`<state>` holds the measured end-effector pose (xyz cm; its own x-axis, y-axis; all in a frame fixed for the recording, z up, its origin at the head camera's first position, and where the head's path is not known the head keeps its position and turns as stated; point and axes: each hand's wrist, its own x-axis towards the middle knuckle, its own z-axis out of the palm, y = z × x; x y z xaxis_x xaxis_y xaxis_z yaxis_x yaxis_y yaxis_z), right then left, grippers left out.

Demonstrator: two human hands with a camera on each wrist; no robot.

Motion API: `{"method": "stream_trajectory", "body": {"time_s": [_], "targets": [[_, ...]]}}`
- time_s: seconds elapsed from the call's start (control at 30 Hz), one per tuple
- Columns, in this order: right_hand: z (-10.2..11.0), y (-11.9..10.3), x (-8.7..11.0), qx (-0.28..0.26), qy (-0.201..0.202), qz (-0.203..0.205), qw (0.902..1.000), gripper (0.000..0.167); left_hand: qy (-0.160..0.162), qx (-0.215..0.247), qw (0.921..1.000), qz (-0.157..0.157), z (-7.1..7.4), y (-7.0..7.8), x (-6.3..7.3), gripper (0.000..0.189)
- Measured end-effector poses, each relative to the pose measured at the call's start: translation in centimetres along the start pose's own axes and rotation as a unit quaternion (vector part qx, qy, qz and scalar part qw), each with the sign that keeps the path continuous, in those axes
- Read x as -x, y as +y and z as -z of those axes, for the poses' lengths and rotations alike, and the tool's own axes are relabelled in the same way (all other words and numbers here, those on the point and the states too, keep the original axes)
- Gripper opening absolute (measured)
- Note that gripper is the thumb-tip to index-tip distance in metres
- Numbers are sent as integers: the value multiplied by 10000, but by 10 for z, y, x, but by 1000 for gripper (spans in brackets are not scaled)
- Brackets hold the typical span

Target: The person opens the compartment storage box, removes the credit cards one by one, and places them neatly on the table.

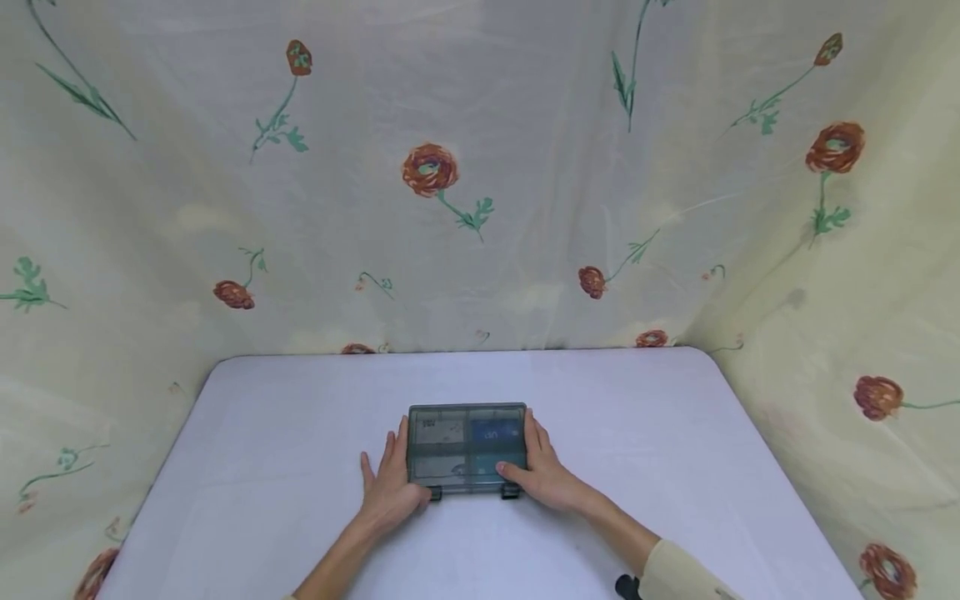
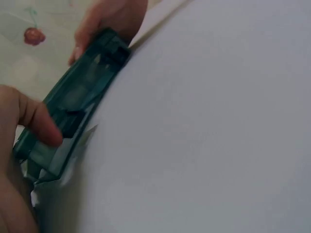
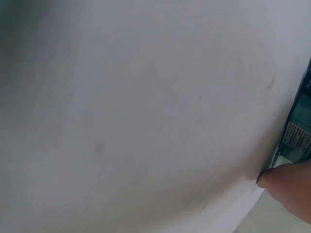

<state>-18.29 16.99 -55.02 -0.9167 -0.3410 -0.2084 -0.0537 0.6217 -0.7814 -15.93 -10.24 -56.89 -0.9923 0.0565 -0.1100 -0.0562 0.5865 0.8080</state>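
A dark teal, see-through plastic compartment box [image 1: 467,482] lies between both hands, its lid down. Through the lid show a blue packet [image 1: 495,431] and a whitish one [image 1: 437,430] in the far compartments. My left hand [image 1: 392,485] holds the left side, fingers along the edge and thumb at the front by the left black latch [image 1: 435,493]. My right hand [image 1: 551,479] grips the right side, thumb on the lid's near right corner, just above the right latch [image 1: 510,492]. In the left wrist view the box's front side [image 2: 80,92] faces the camera.
The box is over a table with a white cover [image 1: 285,442]. Behind it and at both sides hangs a flower-patterned cloth [image 1: 510,250]. A small black object [image 1: 627,586] shows by the right sleeve [image 1: 678,571] at the bottom.
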Motion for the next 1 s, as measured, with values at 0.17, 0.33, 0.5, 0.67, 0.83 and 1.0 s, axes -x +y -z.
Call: {"method": "stream_trajectory", "body": {"time_s": [0.17,0.33,0.5,0.67,0.83,1.0], "targets": [[4,0,2,-55,57,-31,10000,100,33,-24,9994,-335,-3,1,4,121],[3,1,2,-51,4,-1,10000,100,-296,264,9989,-248,3,2,5,119],[3,3,1,13,-48,-5,10000,101,-514,19,9975,-483,8,-3,5,124],[5,4,0,130,-148,38,9998,106,-670,-225,9953,-664,11,-11,1,130],[8,5,4,34,-320,44,9995,121,-878,-137,9939,-659,14,-14,-2,129],[14,9,5,-44,-571,226,9981,135,-1015,-48,9919,-768,19,-14,-1,127]]}}
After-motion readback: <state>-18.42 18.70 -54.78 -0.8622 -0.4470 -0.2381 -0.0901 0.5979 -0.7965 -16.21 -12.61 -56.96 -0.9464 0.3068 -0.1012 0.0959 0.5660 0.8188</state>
